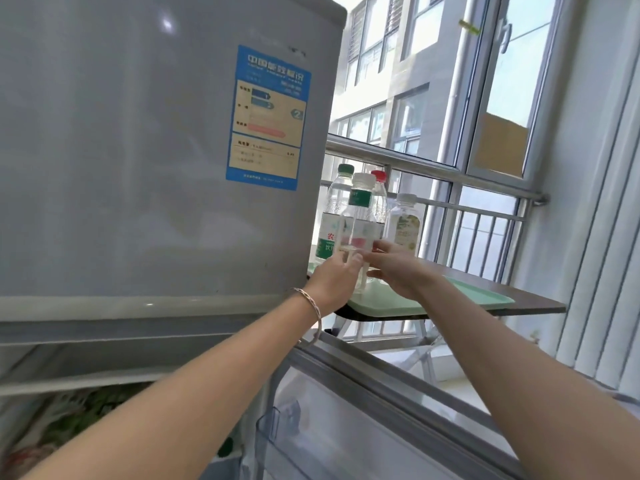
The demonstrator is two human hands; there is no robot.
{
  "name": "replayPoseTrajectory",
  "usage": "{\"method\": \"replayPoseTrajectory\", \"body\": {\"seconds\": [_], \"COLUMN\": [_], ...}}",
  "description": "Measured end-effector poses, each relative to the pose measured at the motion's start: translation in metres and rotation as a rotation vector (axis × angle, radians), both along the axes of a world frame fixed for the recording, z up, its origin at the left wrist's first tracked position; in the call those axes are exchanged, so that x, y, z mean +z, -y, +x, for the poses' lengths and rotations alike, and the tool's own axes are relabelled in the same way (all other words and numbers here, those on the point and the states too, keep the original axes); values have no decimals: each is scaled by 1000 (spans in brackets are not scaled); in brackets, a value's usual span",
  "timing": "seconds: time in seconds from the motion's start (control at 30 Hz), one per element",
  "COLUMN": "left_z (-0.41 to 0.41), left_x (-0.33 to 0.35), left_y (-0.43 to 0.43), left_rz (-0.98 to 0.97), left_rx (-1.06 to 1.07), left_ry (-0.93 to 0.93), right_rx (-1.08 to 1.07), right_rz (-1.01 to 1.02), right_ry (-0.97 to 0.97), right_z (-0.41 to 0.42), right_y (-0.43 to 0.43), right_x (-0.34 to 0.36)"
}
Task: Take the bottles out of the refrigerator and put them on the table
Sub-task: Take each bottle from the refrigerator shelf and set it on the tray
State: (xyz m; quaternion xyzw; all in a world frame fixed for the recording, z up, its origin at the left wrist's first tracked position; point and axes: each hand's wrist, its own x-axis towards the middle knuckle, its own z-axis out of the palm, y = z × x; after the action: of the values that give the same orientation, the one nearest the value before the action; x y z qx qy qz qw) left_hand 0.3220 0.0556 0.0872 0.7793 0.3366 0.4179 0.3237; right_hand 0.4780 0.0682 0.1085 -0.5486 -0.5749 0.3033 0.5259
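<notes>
while both hands clasp the white-capped bottle (358, 220), its base hides behind left hand (334, 282) and right hand (394, 271).

bottles (403, 220) on tray (450, 299), tray on table (533, 301), refrigerator (138, 150) left

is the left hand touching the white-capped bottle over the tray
Touching. The head view shows the left hand wrapped around the lower part of the white-capped bottle, fingers pressed on the clear plastic.

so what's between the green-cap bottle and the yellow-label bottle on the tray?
Head view: the red-cap bottle stands between them, with the white-cap bottle, gripped by the left hand, in front.
</notes>
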Motion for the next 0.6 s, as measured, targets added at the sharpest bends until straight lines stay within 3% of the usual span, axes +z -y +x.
{"method": "replayPoseTrajectory", "body": {"seconds": [0.13, 0.23, 0.47, 0.6], "left_z": [-1, -11, -76, -117], "left_x": [-3, -10, -26, -43], "left_y": [3, 11, 31, 31], "left_rz": [28, 99, 94, 70], "left_rx": [80, 128, 197, 232], "left_ry": [26, 3, -281, -381], "right_rx": [22, -156, -550, -450], "right_rz": [-45, 38, 387, 357], "right_ry": [-16, 25, 414, 430], "right_z": [-6, -20, -82, -127], "right_y": [6, 16, 43, 54], "right_x": [3, 4, -8, -22]}}
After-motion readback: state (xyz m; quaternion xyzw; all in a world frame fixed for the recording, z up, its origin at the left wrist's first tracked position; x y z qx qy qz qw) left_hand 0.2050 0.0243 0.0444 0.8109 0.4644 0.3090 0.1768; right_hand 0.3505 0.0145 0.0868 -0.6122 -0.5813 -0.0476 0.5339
